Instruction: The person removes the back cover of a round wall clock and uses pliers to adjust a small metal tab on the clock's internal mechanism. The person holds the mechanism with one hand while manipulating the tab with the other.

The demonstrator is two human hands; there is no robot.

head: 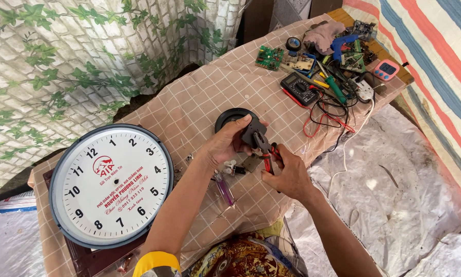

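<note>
Clock movement [252,134], small, black, boxy, sits in my left hand [225,146], held up above the checked tablecloth [199,97]. Fingers wrap its near edge, thumb on top; grip closed on it.

Head view, centre: my right hand [290,177] is closed round the red handles of a pair of pliers [265,151]. Plier nose meets the lower side of the movement; the exact contact spot is too small to make out. Both hands close together, nearly touching.

Just behind the movement: a round black part [229,117] lying flat on the cloth. Below my hands on the cloth: a purple lighter [223,188] and a few small loose pieces, unclear.

Head view, left: round wall clock face [111,185], white dial, dark rim, lying face up at the table's near-left corner, well apart from my hands.

Head view, far end of the table: black multimeter [299,88] with red and black leads, green circuit board [269,57], blue-handled tool [342,43], pink timer [386,69], a tangle of wires.

Right of the table: striped cloth [420,46] hanging.
</note>
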